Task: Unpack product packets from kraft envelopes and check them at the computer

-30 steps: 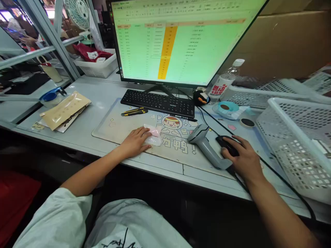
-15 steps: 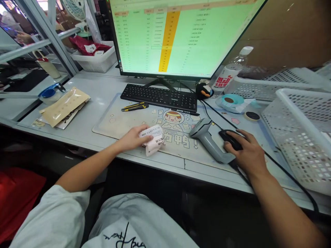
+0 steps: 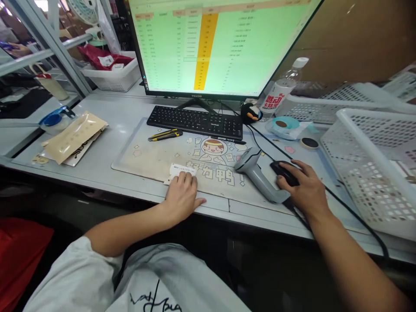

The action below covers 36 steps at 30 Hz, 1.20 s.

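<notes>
My left hand (image 3: pixel 183 197) lies palm down at the front edge of the desk mat (image 3: pixel 146 156), thumb stuck out to the side. Its fingers rest flat on a small white packet (image 3: pixel 178 168) with printed text; the hand covers most of the packet. My right hand (image 3: pixel 307 184) is curved over a black computer mouse (image 3: pixel 286 173). Between the hands, close to the mouse, a grey barcode scanner (image 3: pixel 263 180) lies on its side. A monitor (image 3: pixel 162 47) shows a green spreadsheet with an orange column.
A black keyboard (image 3: pixel 195 122) sits below the monitor, with yellow-black utility knives (image 3: pixel 165 135) in front. Tan mailer bags (image 3: pixel 73 136) lie at left. At right are a bottle (image 3: pixel 279 91), a tape roll (image 3: pixel 286 126) and a white basket (image 3: pixel 360 160); a cable runs past it.
My left hand has turned palm down, and the packet it held up now lies on the mat beneath its fingers. My right hand stays on the mouse.
</notes>
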### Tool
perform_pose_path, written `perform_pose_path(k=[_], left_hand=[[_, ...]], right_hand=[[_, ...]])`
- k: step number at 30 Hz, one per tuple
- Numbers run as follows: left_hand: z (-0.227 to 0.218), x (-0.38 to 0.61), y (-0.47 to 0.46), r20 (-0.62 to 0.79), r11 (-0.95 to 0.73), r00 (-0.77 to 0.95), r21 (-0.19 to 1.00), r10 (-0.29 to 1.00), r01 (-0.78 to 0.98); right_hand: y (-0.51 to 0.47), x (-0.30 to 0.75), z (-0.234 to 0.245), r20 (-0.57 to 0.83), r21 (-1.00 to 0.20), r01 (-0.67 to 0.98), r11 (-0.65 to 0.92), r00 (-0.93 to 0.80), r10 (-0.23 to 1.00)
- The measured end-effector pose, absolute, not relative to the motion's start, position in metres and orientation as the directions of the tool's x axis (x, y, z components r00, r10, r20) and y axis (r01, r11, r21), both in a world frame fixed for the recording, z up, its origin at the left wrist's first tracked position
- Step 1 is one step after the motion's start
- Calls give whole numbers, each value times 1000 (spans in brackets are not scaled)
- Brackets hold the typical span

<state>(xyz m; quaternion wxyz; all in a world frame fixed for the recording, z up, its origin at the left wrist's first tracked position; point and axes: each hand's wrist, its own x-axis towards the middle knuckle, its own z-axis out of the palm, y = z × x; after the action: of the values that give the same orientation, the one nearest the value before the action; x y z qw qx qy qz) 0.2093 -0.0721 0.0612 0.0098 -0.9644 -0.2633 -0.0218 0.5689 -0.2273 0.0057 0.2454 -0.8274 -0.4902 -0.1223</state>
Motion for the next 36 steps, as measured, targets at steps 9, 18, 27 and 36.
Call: perform_pose_path(k=[9,18,27,36], left_hand=[[48,160,-15,121,-994,992,103,44,31],[30,146,-42,187,-970,952,70,243,234],[19,133,-33,180,-967,957,153,229,203],[11,126,-22,199,-969,965,210,172,129]], right_hand=[[-228,569,4,452,-288,872,-396,488,747],[-228,568,4,452,-295,860,-417,510,732],[-229,573,-2,467,-273,864,-423,503,727],[-229,569,2,450,-298,864,-407,503,738]])
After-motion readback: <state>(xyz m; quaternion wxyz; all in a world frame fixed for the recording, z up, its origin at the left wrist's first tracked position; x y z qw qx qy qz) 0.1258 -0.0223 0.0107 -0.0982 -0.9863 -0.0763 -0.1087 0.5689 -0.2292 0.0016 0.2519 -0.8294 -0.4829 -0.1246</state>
